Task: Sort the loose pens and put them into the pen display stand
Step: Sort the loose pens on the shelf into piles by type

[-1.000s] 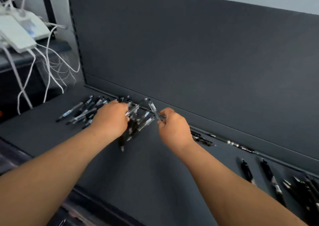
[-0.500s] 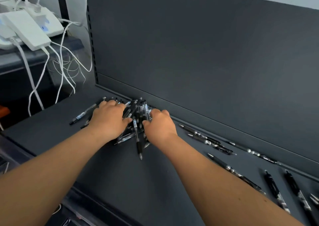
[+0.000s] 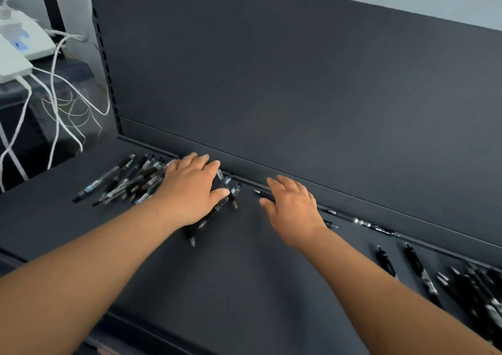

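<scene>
Since half a second back, the right hand (image 3: 292, 208) has left the heap and slid toward 3 o'clock. The left hand (image 3: 193, 189) stays on the heap but lies flatter.

- Left hand: palm down, fingers straight and spread, pressing on the 3 o'clock end of the pen pile (image 3: 130, 181). Thumb out beside the pens, nothing gripped.
- Right hand: released, fingers extended and loose, lying over a black pen (image 3: 262, 195) whose tip sticks out at the hand's 9 o'clock. Motion blur, so can't tell if it's real contact.
- Pile sits on the dark shelf (image 3: 244, 286) against the back panel (image 3: 271, 83), at 10 o'clock from frame centre. It's too tangled and half under the left hand, so no count. One pen (image 3: 192, 235) pokes out at 6 o'clock from under the left wrist.
- At 3 o'clock of the right hand: one pen along the back ledge (image 3: 364, 223), plus one pen end (image 3: 330, 224) mostly hidden by the right wrist.
- Toward 4 o'clock: two separate black pens (image 3: 385, 261) (image 3: 419, 270), then a second cluster (image 3: 478, 295), blurred and cut off by the frame edge, uncountable.
- At 10 o'clock, off the shelf: two white boxes (image 3: 24, 37), cut off at the edge, with white cables (image 3: 57, 105) hanging.
</scene>
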Motion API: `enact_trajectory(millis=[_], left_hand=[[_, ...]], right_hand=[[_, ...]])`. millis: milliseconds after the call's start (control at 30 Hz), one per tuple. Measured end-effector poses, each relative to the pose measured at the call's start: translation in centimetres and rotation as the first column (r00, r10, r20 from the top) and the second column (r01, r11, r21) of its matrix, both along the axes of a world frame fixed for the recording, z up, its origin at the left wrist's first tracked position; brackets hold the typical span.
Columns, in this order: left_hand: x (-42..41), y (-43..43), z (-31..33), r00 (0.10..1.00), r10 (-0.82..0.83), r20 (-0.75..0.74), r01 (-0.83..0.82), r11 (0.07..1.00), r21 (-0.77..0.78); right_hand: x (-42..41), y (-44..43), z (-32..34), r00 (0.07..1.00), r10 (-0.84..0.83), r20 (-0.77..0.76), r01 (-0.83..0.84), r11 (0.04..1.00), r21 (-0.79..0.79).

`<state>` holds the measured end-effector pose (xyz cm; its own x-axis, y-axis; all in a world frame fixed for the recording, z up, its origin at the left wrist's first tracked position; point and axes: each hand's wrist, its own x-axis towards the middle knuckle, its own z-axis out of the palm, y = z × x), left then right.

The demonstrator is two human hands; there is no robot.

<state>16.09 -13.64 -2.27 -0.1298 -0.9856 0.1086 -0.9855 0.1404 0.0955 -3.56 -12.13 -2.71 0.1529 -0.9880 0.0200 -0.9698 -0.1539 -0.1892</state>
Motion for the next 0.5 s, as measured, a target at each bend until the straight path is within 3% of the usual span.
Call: enact_trajectory(millis=[167, 300, 500], left_hand=[[-4.8, 0.2, -0.3, 0.985, -0.173, -0.004, 0.173, 0.984, 0.050], [-8.3, 0.1, -0.7, 0.953, -0.302, 0.000, 0.302, 0.952, 0.056], [-11.7, -1.2, -1.8, 0.931, -0.364, 0.037, 0.360, 0.929, 0.085]], right_hand=[[-6.2, 1.0, -0.5, 0.980, -0.190, -0.050, 0.189, 0.982, -0.029], [-11.3, 1.3, -0.4, 0.914, -0.381, -0.141, 0.384, 0.923, -0.008], [-14.3, 1.5, -1.6, 0.891, -0.373, -0.261, 0.386, 0.922, 0.002]])
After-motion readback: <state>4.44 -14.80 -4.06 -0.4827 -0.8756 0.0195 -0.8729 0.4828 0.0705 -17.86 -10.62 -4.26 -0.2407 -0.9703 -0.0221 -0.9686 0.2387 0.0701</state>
